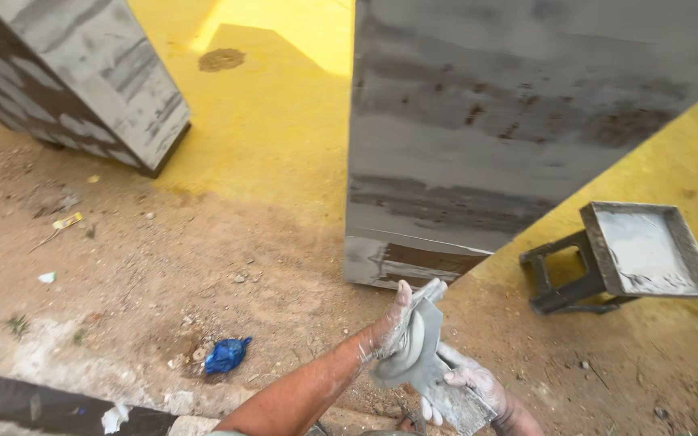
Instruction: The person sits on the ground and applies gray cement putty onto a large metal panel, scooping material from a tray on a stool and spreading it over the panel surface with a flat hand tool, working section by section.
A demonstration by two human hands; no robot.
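Observation:
My left hand point(393, 327), coated in grey paste, grips a flat scraper blade point(418, 343) loaded with a lump of grey putty. Just below it my right hand point(472, 386), also smeared grey, holds a second flat blade point(456, 404) against the first one. Both hands are low in the view, in front of the bottom edge of a tall metal cabinet point(510, 121) covered in streaky grey filler, with brown rust spots showing through.
A square tray point(648, 250) smeared with grey putty rests on a small dark stool point(563, 278) at right. Another grey-coated cabinet point(82, 81) stands at upper left. A blue crumpled wrapper point(226, 354) and small litter lie on the dirt ground; yellow-stained ground lies behind.

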